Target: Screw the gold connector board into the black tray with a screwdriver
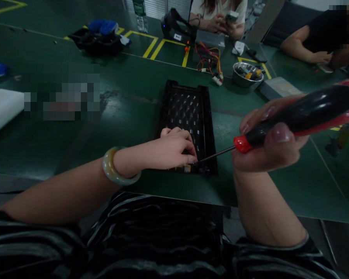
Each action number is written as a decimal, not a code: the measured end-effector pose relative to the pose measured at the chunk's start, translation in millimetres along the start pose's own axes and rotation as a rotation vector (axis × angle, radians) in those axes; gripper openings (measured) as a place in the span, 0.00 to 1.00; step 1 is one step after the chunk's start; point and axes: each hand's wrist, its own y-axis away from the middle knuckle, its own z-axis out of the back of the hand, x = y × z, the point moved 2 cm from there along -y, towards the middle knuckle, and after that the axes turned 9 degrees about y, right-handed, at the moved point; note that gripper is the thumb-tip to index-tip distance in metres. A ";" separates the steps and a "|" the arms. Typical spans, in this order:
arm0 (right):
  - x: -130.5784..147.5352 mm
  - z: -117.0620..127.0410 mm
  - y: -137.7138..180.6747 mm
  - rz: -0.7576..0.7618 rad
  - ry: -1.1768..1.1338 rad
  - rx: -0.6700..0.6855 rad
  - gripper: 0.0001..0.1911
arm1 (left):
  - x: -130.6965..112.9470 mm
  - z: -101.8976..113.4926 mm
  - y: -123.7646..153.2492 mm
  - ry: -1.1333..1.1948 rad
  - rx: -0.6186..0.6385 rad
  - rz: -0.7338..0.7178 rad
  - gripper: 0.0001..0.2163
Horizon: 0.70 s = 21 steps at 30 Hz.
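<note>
A black plastic panel [184,112] with rows of small slots lies on the green table before me. My right hand [267,143] is closed around a screwdriver [302,110] with a thick black and red handle. Its thin shaft slants down to the left, the tip at the near end of the panel. My left hand [177,149] lies over the panel, fingers curled, thumb and fingertips together beside the screwdriver tip. What they pinch, if anything, is too small to make out. Just below the fingertips shows a small yellowish circuit board [187,168], partly covered by the hand.
Beyond the panel are a grey power supply [211,38] with coloured cables [211,62] and a metal bowl [247,80] of small parts. A black tray [95,42], a water bottle [140,15] and a black headset [177,25] stand farther back. Two other people sit across the table.
</note>
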 end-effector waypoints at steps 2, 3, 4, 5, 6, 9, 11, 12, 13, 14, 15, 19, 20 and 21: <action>8.9 -2.2 4.4 0.154 -0.065 -0.047 0.17 | -1.3 0.5 0.6 0.004 0.008 -0.009 0.11; 12.2 -3.0 6.2 0.236 -0.096 -0.056 0.15 | -1.9 0.8 0.8 0.005 0.009 -0.012 0.10; 14.5 -3.8 7.6 0.303 -0.116 -0.049 0.15 | -2.5 1.1 0.9 0.003 0.009 -0.012 0.10; 15.4 -4.6 8.4 0.347 -0.124 -0.031 0.14 | -3.0 1.4 1.0 -0.001 0.009 -0.013 0.10; 15.1 -5.6 8.7 0.365 -0.123 -0.012 0.14 | -3.4 1.5 1.1 -0.005 0.008 -0.015 0.10; 9.8 -8.8 8.2 0.351 -0.103 -0.023 0.14 | -3.8 1.8 1.3 -0.010 0.016 -0.026 0.11; 5.4 -10.7 7.8 0.338 -0.088 -0.080 0.14 | -3.4 2.4 1.7 -0.002 0.020 -0.038 0.11; 3.5 -11.5 7.6 0.328 -0.071 -0.101 0.15 | -3.0 3.0 2.0 0.004 0.020 -0.047 0.11; 1.8 -12.2 7.6 0.315 -0.053 -0.115 0.15 | -2.6 3.8 2.4 0.009 0.020 -0.058 0.11; 0.4 -12.6 7.5 0.299 -0.036 -0.120 0.16 | -2.0 4.7 2.8 0.015 0.019 -0.071 0.11; -0.7 -12.8 7.6 0.285 -0.020 -0.115 0.16 | -1.3 5.5 3.4 0.018 0.020 -0.086 0.11; -1.5 -12.6 8.5 0.312 -0.041 -0.106 0.14 | 0.9 8.2 5.0 0.008 0.025 -0.152 0.08; -0.9 -12.2 8.6 0.330 -0.057 -0.113 0.13 | 1.3 8.4 5.1 0.003 0.027 -0.155 0.08; 0.0 -11.8 8.6 0.343 -0.066 -0.117 0.12 | 1.4 8.5 5.2 0.000 0.030 -0.151 0.08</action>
